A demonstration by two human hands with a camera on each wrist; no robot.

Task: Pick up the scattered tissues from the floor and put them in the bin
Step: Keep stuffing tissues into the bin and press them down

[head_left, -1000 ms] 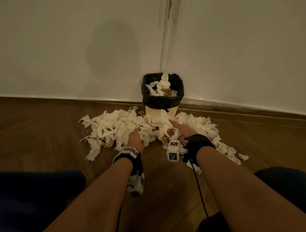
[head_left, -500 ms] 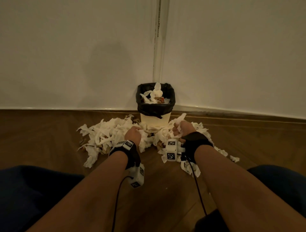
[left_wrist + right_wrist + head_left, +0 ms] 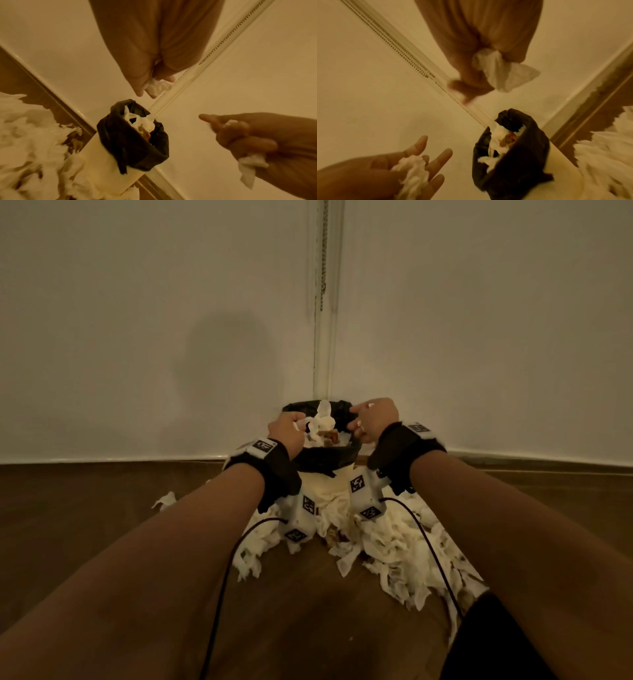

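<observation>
With both fists over the bin [image 3: 322, 453], the left hand [image 3: 286, 429] grips a tissue wad [image 3: 157, 86] and the right hand [image 3: 373, 419] pinches another tissue [image 3: 501, 70]; drop step, I'd say; next: release over the liner; big tissue pile [image 3: 394, 542] left on the wood floor [image 3: 102, 508], wall corner [image 3: 322, 302] behind.

I'm seeing white tissues [image 3: 404, 546] heaped on a brown wooden floor [image 3: 102, 508]. The bin [image 3: 325, 484] is cream, lined with a black bag [image 3: 325, 460], white tissue and something brownish-orange inside. Black wrist straps [image 3: 274, 470] carry white blocks with black-and-white square markers. Walls [image 3: 137, 302] are off-white.
</observation>
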